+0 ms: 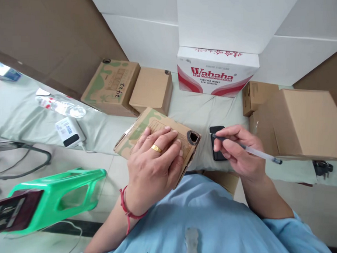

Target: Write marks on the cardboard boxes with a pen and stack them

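My left hand point(153, 166), with a gold ring and a red cord bracelet, lies flat on top of a small brown cardboard box point(146, 120) printed in green. The box sits tilted at the table's near edge, against my blue shirt. A dark-rimmed round hole shows at its right corner. To the right, my right hand point(246, 151) pinches a pen point(258, 153) with a clear barrel. Its dark tip points left, towards the box but apart from it. Beneath the pen tip lies a black phone point(218, 155), partly covered by my fingers.
Behind stand a green-printed box point(109, 89) marked with handwritten digits, a plain brown box point(150, 89) and a white Wahaha carton point(217, 74). Larger brown boxes point(307, 120) fill the right. A white device point(70, 131) and plastic bottle point(61, 106) lie left. A green stool point(55, 196) stands below.
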Action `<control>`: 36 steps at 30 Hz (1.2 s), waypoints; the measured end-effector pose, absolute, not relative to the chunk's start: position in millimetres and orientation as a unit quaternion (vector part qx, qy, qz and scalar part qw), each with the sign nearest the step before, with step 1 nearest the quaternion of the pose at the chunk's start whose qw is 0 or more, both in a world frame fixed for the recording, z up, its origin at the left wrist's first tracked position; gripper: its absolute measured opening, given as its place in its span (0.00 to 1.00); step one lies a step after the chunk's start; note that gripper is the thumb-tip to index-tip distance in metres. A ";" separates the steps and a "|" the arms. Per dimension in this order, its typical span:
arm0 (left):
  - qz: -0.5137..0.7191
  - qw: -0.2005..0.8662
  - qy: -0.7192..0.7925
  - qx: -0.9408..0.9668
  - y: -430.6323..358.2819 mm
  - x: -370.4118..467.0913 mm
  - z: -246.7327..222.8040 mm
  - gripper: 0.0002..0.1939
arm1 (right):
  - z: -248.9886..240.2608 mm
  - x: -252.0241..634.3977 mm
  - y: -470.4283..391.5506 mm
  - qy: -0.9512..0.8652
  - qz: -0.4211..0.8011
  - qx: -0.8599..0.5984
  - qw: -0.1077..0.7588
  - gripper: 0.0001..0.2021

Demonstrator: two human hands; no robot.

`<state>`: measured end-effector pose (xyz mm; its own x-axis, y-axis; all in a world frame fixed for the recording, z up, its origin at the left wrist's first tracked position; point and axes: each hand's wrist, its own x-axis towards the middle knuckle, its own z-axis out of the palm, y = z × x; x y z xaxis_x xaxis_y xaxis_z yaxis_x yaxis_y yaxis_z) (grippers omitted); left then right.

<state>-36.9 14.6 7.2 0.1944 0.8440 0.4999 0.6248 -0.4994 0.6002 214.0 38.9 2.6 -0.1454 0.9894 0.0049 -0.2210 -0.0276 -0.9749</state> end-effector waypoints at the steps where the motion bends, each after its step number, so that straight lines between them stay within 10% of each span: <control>1: 0.421 0.143 0.482 0.755 14.8 -36.7 6.7 0.16 | 3.0 208.8 40.8 -0.487 0.586 -0.407 0.504 0.10; 36: 0.323 -0.003 0.481 0.815 11.1 -32.5 18.6 0.03 | 1.8 165.9 50.4 -0.649 0.348 -0.473 0.483 0.02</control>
<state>-32.5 11.1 18.6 0.3296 0.7814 0.5299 0.7858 -0.5381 0.3048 165.9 50.4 1.8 -0.0854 0.9509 0.2976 0.2778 0.3096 -0.9094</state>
